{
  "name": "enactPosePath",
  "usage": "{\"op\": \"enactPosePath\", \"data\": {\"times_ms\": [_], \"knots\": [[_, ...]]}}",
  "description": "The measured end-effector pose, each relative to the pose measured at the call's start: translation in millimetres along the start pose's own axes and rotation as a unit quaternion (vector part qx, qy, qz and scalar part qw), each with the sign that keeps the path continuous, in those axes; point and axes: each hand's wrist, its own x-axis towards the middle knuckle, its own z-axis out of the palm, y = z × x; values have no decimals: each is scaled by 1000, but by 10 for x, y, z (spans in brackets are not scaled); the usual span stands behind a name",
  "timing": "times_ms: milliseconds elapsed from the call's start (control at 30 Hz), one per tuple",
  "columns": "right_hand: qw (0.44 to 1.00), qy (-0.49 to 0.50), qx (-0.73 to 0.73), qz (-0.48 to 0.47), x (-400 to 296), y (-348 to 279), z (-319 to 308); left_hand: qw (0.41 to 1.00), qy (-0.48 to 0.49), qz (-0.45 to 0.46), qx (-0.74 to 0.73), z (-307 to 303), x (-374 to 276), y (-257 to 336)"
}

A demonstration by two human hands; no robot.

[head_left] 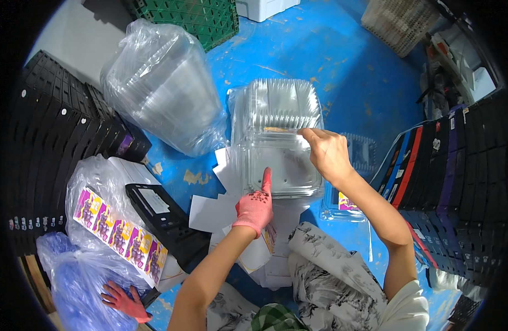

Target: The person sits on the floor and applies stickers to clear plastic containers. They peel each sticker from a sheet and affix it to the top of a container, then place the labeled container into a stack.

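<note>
A stack of clear plastic clamshell containers lies before me, partly in a clear bag, with its ribbed half away from me. On my left hand is a red knit glove; its index finger lies extended on the flat face of the top container. What its curled fingers do underneath is hidden. My bare right hand pinches the right end of a thin orange strip, perhaps a label seen edge-on, at the container's fold. White backing papers are scattered beneath and around the stack.
To the left, a strip of grape-picture labels lies beside a black crate. A loose red glove rests on a blue-filled plastic bag. Bagged containers stand farther off. Stacked black crates flank me. A labelled container sits right.
</note>
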Motion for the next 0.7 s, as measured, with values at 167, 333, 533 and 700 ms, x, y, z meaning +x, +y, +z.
{"op": "enactPosePath", "data": {"times_ms": [167,333,533,700], "knots": [[1000,16,-10,10,95,2,-172,1000,3,-2,-17,0,44,46],[953,294,-56,-46,360,37,-938,1000,6,2,-15,-1,26,0],[952,200,-230,19,-459,507,-986,983,67,120,-121,61,-62,-411],[976,14,-156,153,-2109,972,-381,926,-25,152,-345,127,-367,-699]]}}
